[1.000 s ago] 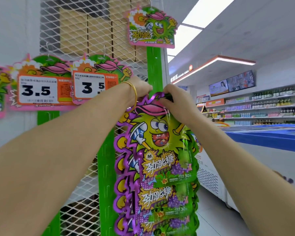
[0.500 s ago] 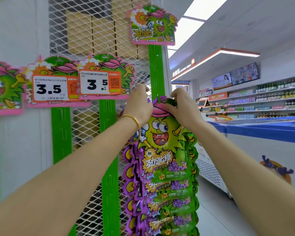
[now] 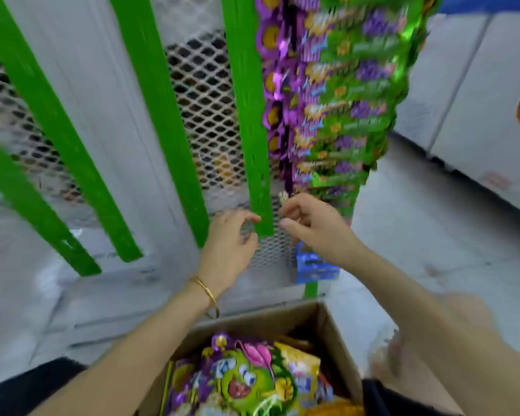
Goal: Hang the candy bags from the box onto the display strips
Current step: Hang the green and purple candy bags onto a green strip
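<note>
The view is blurred and looks down. A column of green and purple candy bags [image 3: 336, 94] hangs on a display strip at the upper right. Left of it hangs a bare green display strip [image 3: 249, 115]. My left hand [image 3: 231, 244] is at that strip's lower end, fingers loosely curled, holding nothing. My right hand [image 3: 309, 223] is just right of the strip's end, below the hanging bags, fingers relaxed and empty. A cardboard box [image 3: 336, 334] at the bottom holds more candy bags [image 3: 246, 379].
Two more bare green strips [image 3: 162, 130] [image 3: 45, 139] hang further left against a white mesh panel [image 3: 207, 109]. A small blue item [image 3: 312, 268] sits at the panel's foot. A white freezer cabinet [image 3: 475, 100] stands at the right on grey floor.
Both hands have let go of the top candy bag and dropped to the lower end of the neighbouring bare strip. The view has swung down from the strip tops to the box.
</note>
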Demonstrator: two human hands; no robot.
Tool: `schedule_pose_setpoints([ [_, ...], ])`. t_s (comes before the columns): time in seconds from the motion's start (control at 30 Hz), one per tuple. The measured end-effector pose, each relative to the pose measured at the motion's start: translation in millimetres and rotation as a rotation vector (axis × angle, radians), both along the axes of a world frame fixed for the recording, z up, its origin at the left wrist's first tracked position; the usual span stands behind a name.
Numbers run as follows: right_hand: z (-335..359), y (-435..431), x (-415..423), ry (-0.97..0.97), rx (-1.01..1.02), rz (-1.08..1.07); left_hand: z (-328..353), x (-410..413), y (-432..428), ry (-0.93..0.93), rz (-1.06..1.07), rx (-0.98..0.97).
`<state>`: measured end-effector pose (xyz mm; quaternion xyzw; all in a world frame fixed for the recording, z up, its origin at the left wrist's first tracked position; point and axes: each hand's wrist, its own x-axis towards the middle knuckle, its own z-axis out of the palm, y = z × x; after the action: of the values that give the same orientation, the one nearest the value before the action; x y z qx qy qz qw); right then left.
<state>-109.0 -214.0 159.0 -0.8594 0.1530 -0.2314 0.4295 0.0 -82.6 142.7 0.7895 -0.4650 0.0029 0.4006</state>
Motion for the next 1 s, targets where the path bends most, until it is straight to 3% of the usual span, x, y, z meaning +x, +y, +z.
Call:
schedule_pose_setpoints([
  [0.1,-108,14,4,0.345,0.096,0.065,-85,7,44,0.225,0.091,0.207],
  [0.2,-181,20,9,0.598,0.022,0.107,-136,13,71,0.285,0.143,0.331],
  [0.3,-217,30,11,0.820,0.013,0.150,-152,19,73,0.304,0.130,0.401],
  [0.43,-246,51,12,0.956,0.113,0.103,-157,30,66,0.295,0.133,0.389],
  [0.6,-266,51,17,0.848,0.426,-0.080,-161,37,70,0.320,0.152,0.353],
  [0.77,-215,39,23,0.603,0.727,0.133,-159,36,72,0.172,0.000,0.454],
  [0.87,-174,25,20,0.482,0.686,0.279,-147,33,67,0.113,-0.060,0.493],
  [1.0,-129,10,8,0.391,0.505,0.233,-116,26,53,0.171,-0.111,0.396],
])
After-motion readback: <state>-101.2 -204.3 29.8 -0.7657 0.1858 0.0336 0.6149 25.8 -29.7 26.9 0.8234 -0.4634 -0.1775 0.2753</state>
